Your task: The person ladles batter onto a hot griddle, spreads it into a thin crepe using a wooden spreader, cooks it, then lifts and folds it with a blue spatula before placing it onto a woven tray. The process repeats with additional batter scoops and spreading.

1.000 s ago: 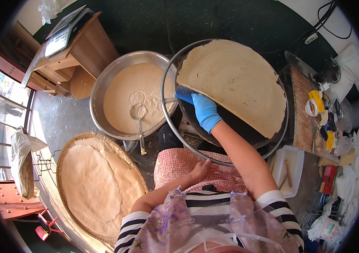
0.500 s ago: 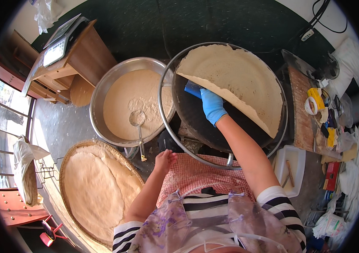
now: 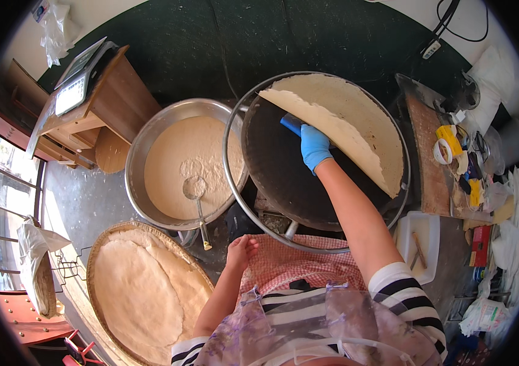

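A large thin pancake (image 3: 357, 116) lies on the right half of a round black griddle (image 3: 278, 171), its left edge lifted and folded back over itself. My right hand (image 3: 315, 146), in a blue glove, is closed round a blue scraper (image 3: 292, 124) at that folded edge. The scraper's lower part is hidden by my glove. Bare and curled into a fist, my left hand (image 3: 243, 251) is held by the red checked apron (image 3: 290, 256), with nothing visible in it. Nearest to it is a ladle (image 3: 201, 221), its bowl resting in a basin of pale batter (image 3: 171, 146).
A metal ring (image 3: 230, 177) surrounds the griddle. Finished pancakes (image 3: 140, 287) lie on a round woven tray at lower left. On the right stand a white plastic tub (image 3: 428, 232) and a cluttered wooden board (image 3: 427, 146). A wooden cabinet (image 3: 125, 91) carries a scale (image 3: 73, 91).
My right hand with the scraper has moved slightly right, and the pancake is peeled back further, baring more griddle. The view has shifted a little; my left hand stays curled by the apron.
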`<state>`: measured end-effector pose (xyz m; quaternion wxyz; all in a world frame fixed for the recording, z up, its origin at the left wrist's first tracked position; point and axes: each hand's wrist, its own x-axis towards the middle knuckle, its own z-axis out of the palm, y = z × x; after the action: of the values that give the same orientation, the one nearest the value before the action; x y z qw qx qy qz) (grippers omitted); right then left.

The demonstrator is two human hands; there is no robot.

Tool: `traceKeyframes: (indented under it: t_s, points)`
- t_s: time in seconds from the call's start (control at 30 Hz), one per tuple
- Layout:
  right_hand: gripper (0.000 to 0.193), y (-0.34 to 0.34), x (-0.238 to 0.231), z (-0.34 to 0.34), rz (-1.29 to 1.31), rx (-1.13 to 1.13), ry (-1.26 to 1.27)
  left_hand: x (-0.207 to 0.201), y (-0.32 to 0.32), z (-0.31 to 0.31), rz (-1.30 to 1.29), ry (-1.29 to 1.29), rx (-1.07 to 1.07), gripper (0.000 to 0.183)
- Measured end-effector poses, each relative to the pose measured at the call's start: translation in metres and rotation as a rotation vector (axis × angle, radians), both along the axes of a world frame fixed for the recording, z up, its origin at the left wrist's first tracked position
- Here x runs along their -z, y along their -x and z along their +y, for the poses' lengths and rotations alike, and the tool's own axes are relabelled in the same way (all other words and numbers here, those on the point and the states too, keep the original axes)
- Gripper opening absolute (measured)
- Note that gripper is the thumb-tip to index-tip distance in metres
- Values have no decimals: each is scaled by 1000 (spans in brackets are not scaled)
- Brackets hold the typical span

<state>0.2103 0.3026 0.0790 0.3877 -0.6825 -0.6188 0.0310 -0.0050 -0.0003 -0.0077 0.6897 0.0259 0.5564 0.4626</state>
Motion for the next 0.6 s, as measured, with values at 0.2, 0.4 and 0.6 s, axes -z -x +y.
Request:
traceKeyframes:
  t_s: [0.2,0.4,0.6]
  points:
    - [27,-43,-1,5,77,109,20,4,3,-1,-22,-9,-10,19]
    - [27,-93,-12,-18,105,114,-50,4,5,-4,-41,-26,-25,19]
    - [33,-109,7,-86,193,-38,-91,4,-2,-8,45,-119,-20,23]
